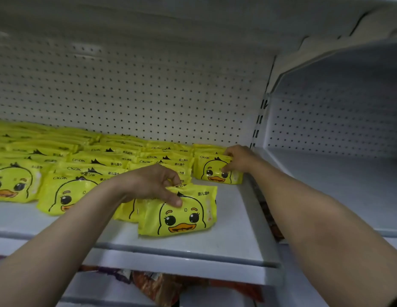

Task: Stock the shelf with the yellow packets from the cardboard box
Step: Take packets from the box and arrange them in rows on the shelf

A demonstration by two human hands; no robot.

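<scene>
While the left hand [155, 185] pinched the front packet [179, 214] by its top edge, likely to stand it face-out on the shelf [228, 238], the right hand [238, 159] gripped the end packet [215, 171], probably squaring that row; box not visible.

We face a white pegboard back panel [131, 85] dotted with small holes across the upper frame. At right, a slotted upright [258, 120] divides it from a dimmer neighbouring bay [339, 120]. Overhead we see a grey shelf underside [148, 21]; light is soft and bluish.
</scene>
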